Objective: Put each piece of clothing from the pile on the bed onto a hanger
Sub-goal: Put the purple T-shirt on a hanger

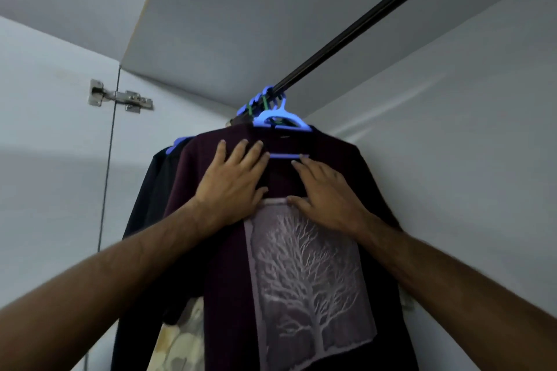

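Wardrobe rail [361, 24] holds maroon shirt [229, 250] (hangered), both hands' fingers [241, 153] flat on it

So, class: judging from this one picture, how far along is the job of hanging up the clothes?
Done: the maroon tree-print shirt is on a blue hanger hooked on the wardrobe rail, with darker garments hung behind it. In hand: both hands, left and right, rest flat on the shirt's chest near the collar, apparently straightening it. Left: unknown, since the bed and pile are out of view.
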